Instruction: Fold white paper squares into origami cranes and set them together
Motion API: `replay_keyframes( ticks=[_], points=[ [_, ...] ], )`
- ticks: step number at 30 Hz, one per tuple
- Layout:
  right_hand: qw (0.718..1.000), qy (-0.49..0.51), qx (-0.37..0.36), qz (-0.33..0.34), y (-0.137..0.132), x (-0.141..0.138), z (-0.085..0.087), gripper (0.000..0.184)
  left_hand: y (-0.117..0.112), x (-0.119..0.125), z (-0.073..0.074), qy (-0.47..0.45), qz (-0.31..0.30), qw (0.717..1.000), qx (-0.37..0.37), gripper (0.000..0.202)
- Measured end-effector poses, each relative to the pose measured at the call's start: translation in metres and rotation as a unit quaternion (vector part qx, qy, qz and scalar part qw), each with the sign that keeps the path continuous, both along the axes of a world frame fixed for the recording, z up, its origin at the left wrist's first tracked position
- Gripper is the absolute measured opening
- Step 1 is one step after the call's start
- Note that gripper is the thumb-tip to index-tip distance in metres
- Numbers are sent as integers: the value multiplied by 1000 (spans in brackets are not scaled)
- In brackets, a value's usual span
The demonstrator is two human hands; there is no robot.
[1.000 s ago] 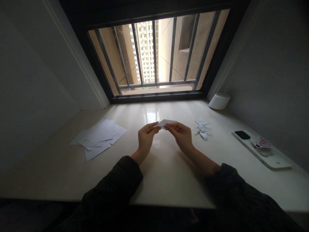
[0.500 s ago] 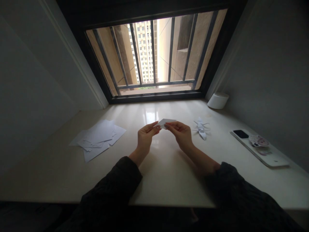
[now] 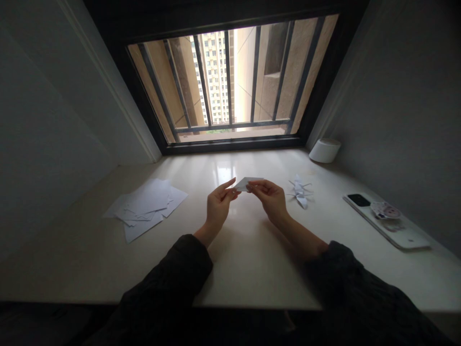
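Observation:
A small folded piece of white paper [image 3: 243,183] is held up in front of me, over the white ledge. My right hand [image 3: 272,198] pinches its right side between thumb and fingers. At its left corner, my left hand [image 3: 219,202] grips the paper with the thumb low, while the index finger stretches up and away from it. The fingertips cover parts of the folds. To the right of my hands, folded paper cranes [image 3: 300,191] lie in a close row on the ledge.
Loose white paper sheets [image 3: 147,204] lie in a fanned pile on the left. A phone [image 3: 391,223] with a cartoon grip rests at the right, near the wall. A white rounded object [image 3: 325,150] stands in the back right corner, beside the barred window [image 3: 230,81].
My left hand has shifted slightly right, and its index finger has lifted off the paper. The right hand and the folded paper have hardly moved.

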State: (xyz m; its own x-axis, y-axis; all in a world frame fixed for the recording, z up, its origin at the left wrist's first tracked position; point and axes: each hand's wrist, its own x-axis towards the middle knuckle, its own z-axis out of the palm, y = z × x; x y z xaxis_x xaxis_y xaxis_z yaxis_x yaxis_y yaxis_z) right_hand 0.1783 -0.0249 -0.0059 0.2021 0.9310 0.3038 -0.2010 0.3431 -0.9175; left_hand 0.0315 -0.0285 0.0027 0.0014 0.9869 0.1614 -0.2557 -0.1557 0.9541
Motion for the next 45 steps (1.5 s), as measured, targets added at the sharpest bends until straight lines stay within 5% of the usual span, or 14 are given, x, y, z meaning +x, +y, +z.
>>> replay_keyframes(
  ticks=[6, 19, 29, 45],
  points=[
    [1000, -25, 2, 12, 1, 2, -2, 24, 2, -2, -1, 45, -21, 999, -3, 61],
    [999, 27, -7, 36, 0, -1, -1, 27, 3, 3, -2, 7, -11, 999, -41, 44],
    [997, 58, -42, 35, -1, -9, -6, 52, 4, 3, -2, 3, 10, 999, -49, 44],
    [993, 102, -42, 32, 4, -7, -9, 48, 8, 4, -9, -22, -9, 996, -84, 48]
  ],
)
